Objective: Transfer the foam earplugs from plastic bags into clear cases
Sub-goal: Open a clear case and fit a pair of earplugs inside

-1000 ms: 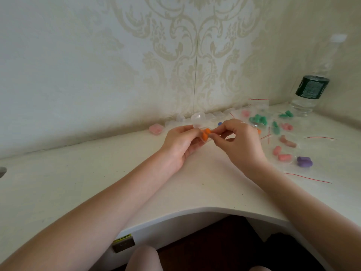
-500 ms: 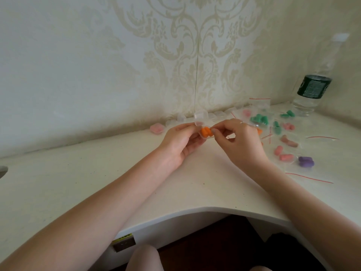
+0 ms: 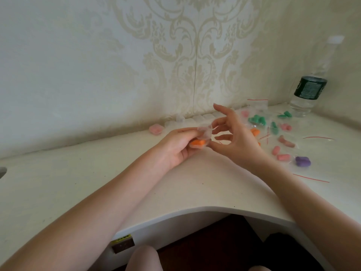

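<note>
Right hand (image 3: 237,139) now off orange-filled case (image 3: 201,139)

Cream wallpaper (image 3: 175,55) with a pale damask scroll pattern covered both walls, a thin vertical seam (image 3: 195,79) running down it. A white bench (image 3: 78,182) with a curved cut-out front edge filled the corner, lit softly and evenly. Dark reddish floor (image 3: 214,241) showed below

Orange earplugs (image 3: 197,142) in L grip (image 3: 175,145), clear case (image 3: 204,132).
</note>
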Motion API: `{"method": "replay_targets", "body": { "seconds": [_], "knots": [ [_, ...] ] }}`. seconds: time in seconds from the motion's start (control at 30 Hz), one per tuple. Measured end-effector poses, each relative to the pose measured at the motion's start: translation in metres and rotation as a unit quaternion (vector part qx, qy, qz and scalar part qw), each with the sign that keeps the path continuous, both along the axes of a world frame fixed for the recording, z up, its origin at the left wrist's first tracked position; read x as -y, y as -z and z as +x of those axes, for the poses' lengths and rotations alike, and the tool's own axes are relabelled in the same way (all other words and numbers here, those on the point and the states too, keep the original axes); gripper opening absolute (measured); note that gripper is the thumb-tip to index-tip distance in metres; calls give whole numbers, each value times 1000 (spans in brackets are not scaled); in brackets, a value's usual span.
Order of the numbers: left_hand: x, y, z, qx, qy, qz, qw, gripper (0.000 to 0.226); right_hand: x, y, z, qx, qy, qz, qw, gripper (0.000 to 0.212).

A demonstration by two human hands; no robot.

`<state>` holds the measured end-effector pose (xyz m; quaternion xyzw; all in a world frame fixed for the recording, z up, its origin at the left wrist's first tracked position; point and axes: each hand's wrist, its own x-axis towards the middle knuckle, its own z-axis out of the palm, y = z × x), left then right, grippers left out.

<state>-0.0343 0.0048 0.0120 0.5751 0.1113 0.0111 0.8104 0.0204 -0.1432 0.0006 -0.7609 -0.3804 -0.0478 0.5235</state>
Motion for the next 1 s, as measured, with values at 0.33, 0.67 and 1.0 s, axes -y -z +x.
{"method": "replay_targets", "body": {
  "seconds": [0.33,0.67,1.0],
  "knots": [
    [-4,6,4,10,-37,38,999,36,-4,6,-4,17,-30,-83,996,88],
    [2,2,5,6,-53,-43,998,9,-11,6,-2,7,18,31,999,51],
    [-5,7,4,140,-3,235,962,11,-6,0,-1,-40,42,100,993,42]
  ]
}}
